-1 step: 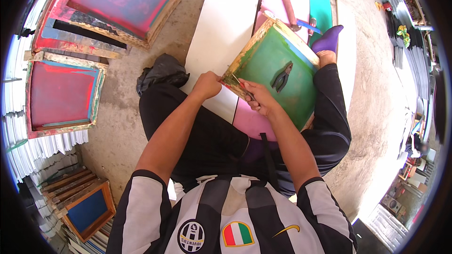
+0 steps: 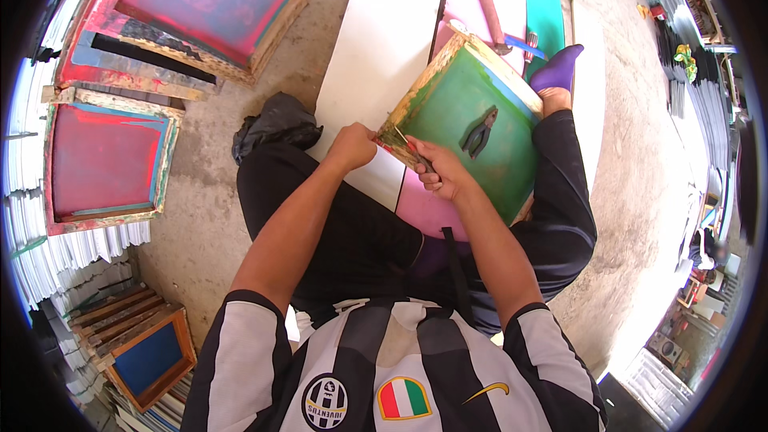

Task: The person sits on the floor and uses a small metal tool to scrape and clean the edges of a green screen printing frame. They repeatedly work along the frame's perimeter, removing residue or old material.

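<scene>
Dark pliers point(image 2: 479, 133) are lying on green mesh. A pink-handled tool point(image 2: 489, 11) is resting on the white board point(image 2: 384, 40) beyond, beside a teal sheet point(image 2: 546, 16). Red-and-blue printing screens point(image 2: 104, 162) are leaning at the left, over stacked white paper point(image 2: 56, 260). A black bag point(image 2: 276, 124) is sitting crumpled on the concrete floor point(image 2: 640, 184).

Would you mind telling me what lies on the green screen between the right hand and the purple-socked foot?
In the head view, dark pliers lie on the green mesh, between the right hand and the purple-socked foot.
</scene>
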Demonstrator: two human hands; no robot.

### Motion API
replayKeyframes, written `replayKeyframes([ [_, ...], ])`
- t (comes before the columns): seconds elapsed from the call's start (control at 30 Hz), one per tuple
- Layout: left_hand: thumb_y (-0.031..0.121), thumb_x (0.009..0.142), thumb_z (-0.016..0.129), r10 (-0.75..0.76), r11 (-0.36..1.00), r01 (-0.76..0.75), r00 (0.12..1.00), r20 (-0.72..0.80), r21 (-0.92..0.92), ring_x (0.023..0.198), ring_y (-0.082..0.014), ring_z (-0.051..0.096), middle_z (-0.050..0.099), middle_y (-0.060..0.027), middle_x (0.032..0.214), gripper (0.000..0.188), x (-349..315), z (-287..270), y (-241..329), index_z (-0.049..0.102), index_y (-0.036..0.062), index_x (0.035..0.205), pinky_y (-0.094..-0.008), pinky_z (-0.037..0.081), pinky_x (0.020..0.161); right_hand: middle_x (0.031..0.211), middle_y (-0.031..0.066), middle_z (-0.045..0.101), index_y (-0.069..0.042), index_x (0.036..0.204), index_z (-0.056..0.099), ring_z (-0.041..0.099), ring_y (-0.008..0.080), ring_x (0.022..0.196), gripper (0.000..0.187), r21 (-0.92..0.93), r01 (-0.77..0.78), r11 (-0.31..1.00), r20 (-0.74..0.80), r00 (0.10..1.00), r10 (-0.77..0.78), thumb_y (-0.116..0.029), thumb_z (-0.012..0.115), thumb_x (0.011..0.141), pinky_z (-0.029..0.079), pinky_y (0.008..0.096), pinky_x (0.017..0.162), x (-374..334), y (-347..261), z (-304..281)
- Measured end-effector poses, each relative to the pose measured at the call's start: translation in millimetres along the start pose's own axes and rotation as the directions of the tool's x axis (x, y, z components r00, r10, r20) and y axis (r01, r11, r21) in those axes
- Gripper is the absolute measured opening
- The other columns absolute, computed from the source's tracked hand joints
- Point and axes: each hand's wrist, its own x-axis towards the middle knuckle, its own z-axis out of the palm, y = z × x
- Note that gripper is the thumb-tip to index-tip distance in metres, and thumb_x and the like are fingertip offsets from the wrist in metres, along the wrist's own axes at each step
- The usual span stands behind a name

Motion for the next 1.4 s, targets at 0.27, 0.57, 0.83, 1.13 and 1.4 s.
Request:
replayKeyframes([
  [0.27,0.011,0.082,0.063,-0.061,0.997,0.060,0.998,-0.020,-0.051,0.095,-0.0439,0.073,0.074,-0.0283,0.097,0.034,1.7,-0.6,3.6,0.081,0.0072,0.110,-0.0481,0.057,0.089,0.093,0.0092,0.071,-0.018,0.143,0.065,0.061,0.0170,0.063,0.038,-0.496,0.266,0.827,-0.112,0.924,-0.365,-0.031,0.055,0.110,0.047,0.0310,0.055,-4.4,13.1,5.9],
  [0.57,0.015,0.088,0.064,0.006,0.999,-0.008,0.998,-0.063,-0.035,0.101,-0.0417,0.072,0.075,-0.0232,0.104,0.034,3.5,7.9,5.4,0.079,0.0134,0.118,-0.0490,0.056,0.090,0.122,0.0194,0.073,-0.013,0.135,0.069,0.071,0.0380,0.111,0.036,-0.908,0.338,0.248,0.030,0.643,-0.766,-0.029,0.060,0.104,0.055,0.0429,0.096,-2.7,11.0,17.2],
  [0.83,0.015,0.087,0.063,0.005,0.999,-0.006,1.000,-0.029,-0.045,0.102,-0.0437,0.071,0.075,-0.0248,0.104,0.034,0.3,3.1,13.8,0.078,0.0108,0.117,-0.0501,0.056,0.091,0.111,0.0213,0.074,-0.016,0.133,0.070,0.071,0.0434,0.102,0.034,-0.952,0.269,0.148,0.056,0.624,-0.779,-0.027,0.056,0.105,0.056,0.0525,0.089,-2.3,4.9,20.4],
  [1.13,0.010,0.083,0.062,0.110,0.993,-0.108,0.993,-0.045,0.046,0.092,-0.0466,0.070,0.072,-0.0283,0.094,0.034,1.8,4.9,8.9,0.077,0.0030,0.113,-0.0511,0.055,0.086,0.109,0.0222,0.075,-0.016,0.138,0.066,0.072,0.0444,0.097,0.037,-0.998,-0.018,0.065,-0.057,0.747,-0.662,-0.023,0.052,0.104,0.056,0.0559,0.085,-17.9,-14.8,56.1],
  [1.4,0.012,0.081,0.061,0.152,0.985,-0.147,0.987,-0.048,0.090,0.089,-0.0473,0.069,0.071,-0.0274,0.090,0.031,10.2,13.4,1.6,0.077,0.0019,0.105,-0.0532,0.055,0.083,0.102,0.0286,0.073,-0.012,0.142,0.062,0.072,0.0468,0.094,0.041,-0.994,0.075,0.081,0.002,0.742,-0.670,-0.022,0.050,0.104,0.057,0.0574,0.083,-3.3,-8.6,43.0],
])
